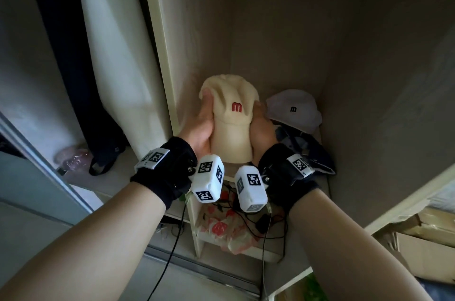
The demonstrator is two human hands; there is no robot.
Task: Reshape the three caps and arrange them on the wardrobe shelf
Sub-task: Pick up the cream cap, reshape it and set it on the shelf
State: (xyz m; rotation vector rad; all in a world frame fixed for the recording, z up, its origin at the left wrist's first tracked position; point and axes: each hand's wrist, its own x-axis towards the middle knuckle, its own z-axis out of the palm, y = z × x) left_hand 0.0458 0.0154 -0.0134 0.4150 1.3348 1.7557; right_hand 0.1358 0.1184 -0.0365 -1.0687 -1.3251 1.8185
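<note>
Your left hand and right hand clasp the cream cap, fingers closed around its rounded crown; white cap lies beside it.

A cream cap with a red letter on its front is held between the left hand and the right hand, its brim turned toward the camera. It is gripped from both sides in front of the wardrobe shelf. A white cap with a dark letter is seen at the back right of the shelf, resting partly on a dark blue cap crumpled below it.
</note>
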